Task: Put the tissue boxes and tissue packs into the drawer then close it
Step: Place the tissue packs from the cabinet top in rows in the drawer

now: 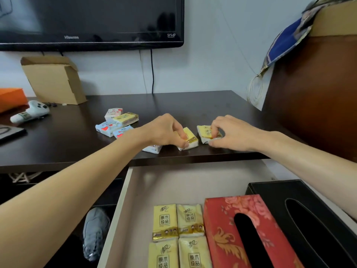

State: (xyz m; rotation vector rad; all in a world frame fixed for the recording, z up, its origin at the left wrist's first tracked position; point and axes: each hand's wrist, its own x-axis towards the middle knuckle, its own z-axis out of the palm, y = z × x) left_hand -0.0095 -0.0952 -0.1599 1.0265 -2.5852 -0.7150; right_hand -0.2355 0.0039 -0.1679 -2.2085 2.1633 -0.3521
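Tissue boxes come first: you have two in the open drawer [123, 206] at lower right of the frame, the black tissue box [313, 219] against the right wall and the red floral tissue box [218, 229] touching it, laid side by side, I judge, to leave the left floor free. Four yellow tissue packs [179, 236] sit there in a tight two-by-two block just beside the red box. On the dark table [58, 144] your left hand [164, 130] pinches one yellow pack [190, 141] and your right hand [231, 132] pinches another [205, 132], both near the front edge. A white pack [153, 148] peeks from under your left wrist. Four or five more packs [117, 122] are heaped at centre left.
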